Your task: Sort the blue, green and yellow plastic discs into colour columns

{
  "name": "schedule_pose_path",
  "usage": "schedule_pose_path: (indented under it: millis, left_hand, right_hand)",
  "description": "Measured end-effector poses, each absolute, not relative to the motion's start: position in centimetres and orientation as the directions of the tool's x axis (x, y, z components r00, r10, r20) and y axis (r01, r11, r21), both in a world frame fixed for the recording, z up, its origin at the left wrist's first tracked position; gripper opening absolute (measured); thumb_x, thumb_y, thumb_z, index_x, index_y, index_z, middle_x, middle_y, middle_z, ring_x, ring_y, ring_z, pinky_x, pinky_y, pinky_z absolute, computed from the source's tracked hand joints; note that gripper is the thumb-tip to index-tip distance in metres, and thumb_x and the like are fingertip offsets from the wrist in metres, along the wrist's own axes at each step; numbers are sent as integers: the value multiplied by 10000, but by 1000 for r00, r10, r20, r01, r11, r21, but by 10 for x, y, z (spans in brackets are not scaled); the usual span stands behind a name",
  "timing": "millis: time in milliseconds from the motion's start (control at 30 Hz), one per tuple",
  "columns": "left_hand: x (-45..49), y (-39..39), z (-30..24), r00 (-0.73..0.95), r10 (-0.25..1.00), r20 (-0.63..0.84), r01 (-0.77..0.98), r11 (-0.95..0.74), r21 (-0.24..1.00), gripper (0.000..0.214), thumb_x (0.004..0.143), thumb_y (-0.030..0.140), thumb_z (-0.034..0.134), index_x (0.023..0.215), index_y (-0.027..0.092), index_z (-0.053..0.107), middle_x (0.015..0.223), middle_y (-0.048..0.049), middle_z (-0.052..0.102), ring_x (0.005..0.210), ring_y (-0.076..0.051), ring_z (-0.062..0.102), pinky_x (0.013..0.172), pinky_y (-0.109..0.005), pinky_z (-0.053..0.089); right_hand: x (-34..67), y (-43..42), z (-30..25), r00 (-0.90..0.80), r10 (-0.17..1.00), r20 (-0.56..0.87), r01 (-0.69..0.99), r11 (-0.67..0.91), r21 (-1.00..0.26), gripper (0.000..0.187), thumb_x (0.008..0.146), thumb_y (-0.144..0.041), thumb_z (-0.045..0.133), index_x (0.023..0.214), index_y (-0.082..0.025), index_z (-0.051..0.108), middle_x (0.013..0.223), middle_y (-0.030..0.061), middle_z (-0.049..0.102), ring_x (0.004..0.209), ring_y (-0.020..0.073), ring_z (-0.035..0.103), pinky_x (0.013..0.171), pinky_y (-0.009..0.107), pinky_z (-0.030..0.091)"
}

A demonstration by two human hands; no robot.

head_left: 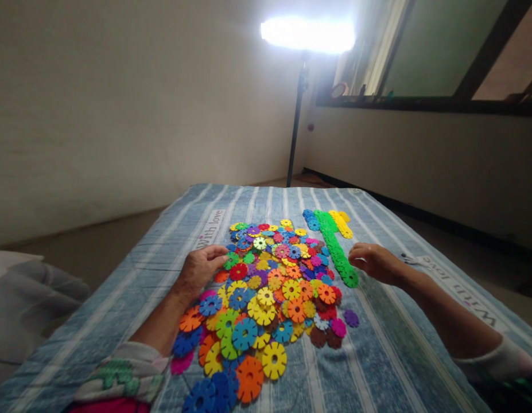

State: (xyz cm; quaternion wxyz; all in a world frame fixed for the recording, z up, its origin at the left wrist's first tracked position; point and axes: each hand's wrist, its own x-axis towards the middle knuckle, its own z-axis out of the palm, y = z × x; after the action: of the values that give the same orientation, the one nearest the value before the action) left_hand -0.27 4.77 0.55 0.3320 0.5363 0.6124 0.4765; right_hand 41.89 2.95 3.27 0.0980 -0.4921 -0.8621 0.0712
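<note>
A broad pile of notched plastic discs [266, 296] in many colours covers the middle of the cloth. My left hand [202, 267] is at the pile's left edge, its thumb and fingers closed at the rim of a green notched disc [232, 261]. To the right of the pile lies a long strip of interlocked green discs [337, 251]. Beside that strip's right side is my right hand [375, 261], fingers curled together, and what they hold, if anything, is hidden. Joined blue discs [310, 219] and joined yellow discs [342, 225] flank the strip's far end.
A striped blue cloth [403, 344] with printed lettering covers the table. Behind it stands a bright lamp [307, 35] on a dark pole. Pale walls and a window [438, 46] surround the far side. A whitish draped thing [24, 304] is at the left.
</note>
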Motion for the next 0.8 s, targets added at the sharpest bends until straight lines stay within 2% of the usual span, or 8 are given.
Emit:
schedule_pose_path:
  millis: [267, 467, 667, 800]
  left_hand:
    - [-1, 45, 10, -217, 969, 121, 289, -54, 956, 263, 527, 300, 700, 748, 157, 694, 699, -36, 729, 625, -182, 654, 600, -284, 522]
    - [12, 38, 25, -155, 976, 153, 333, -94, 938, 262, 562, 296, 701, 790, 167, 700, 707, -15, 728, 634, -172, 649, 603, -278, 525]
    - [31, 28, 37, 24, 983, 182, 346, -179, 921, 261, 630, 341, 686, 824, 169, 706, 785, -25, 739, 722, -190, 675, 711, -301, 553]
    - [46, 20, 42, 112, 971, 209, 376, -236, 896, 287, 655, 393, 673, 830, 170, 716, 814, -33, 742, 779, -216, 674, 750, -325, 553]
  right_hand:
    - [369, 20, 40, -535, 802, 268, 741, 597, -307, 182, 866, -181, 515, 727, -181, 633, 788, 45, 643, 715, 143, 590, 678, 257, 439]
    - [304, 17, 43, -591, 738, 326, 635, 675, -376, 166, 855, -162, 533, 735, -169, 648, 768, 38, 643, 676, 124, 568, 632, 241, 414]
    - [252, 24, 49, -488, 817, 307, 661, 576, -481, 127, 841, -214, 580, 912, -194, 684, 876, 52, 700, 743, 154, 596, 665, 250, 415]
    - [234, 29, 50, -455, 850, 267, 673, 524, -522, 138, 845, -230, 571, 900, -213, 697, 737, 7, 683, 637, 130, 560, 570, 208, 367]
